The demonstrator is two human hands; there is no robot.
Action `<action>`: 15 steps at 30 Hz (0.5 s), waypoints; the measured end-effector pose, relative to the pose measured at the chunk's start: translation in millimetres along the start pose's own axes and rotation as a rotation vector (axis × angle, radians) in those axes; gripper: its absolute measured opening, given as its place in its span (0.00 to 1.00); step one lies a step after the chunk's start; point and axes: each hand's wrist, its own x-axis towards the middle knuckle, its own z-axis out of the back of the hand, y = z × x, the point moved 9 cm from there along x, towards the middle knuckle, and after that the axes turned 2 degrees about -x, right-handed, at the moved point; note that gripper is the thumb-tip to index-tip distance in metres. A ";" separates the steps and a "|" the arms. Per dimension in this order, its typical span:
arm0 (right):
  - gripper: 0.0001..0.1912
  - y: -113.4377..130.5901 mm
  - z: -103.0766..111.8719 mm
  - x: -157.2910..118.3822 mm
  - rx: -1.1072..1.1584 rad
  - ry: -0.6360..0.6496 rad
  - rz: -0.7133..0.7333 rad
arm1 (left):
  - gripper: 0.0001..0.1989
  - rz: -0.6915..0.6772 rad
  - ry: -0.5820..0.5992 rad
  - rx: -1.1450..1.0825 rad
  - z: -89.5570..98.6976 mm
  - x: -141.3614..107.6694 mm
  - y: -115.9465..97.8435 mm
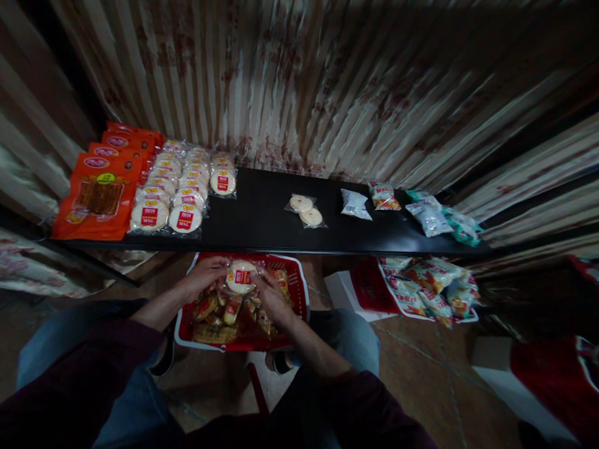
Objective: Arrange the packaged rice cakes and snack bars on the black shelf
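Note:
Both my hands hold a clear-wrapped packet of round white rice crackers with a red label, above a red basket with a white rim. My left hand is closed on the packet's left edge, and my right hand grips its right side. Wrapped snacks fill the basket below. On the black shelf just beyond, overlapping rows of the same cracker packets lie at the left. Two plain-side-up crackers in a clear wrapper lie near the middle.
Orange snack bags overlap at the shelf's left end. Small white, red and green bags lie toward its right. A second basket of snack bags stands under the right side, another red basket at lower right. A pleated curtain hangs behind.

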 end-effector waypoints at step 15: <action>0.22 6.7 11.5 6.6 0.044 -0.062 0.018 | 0.15 -0.081 0.106 0.067 -3.9 -2.7 -15.3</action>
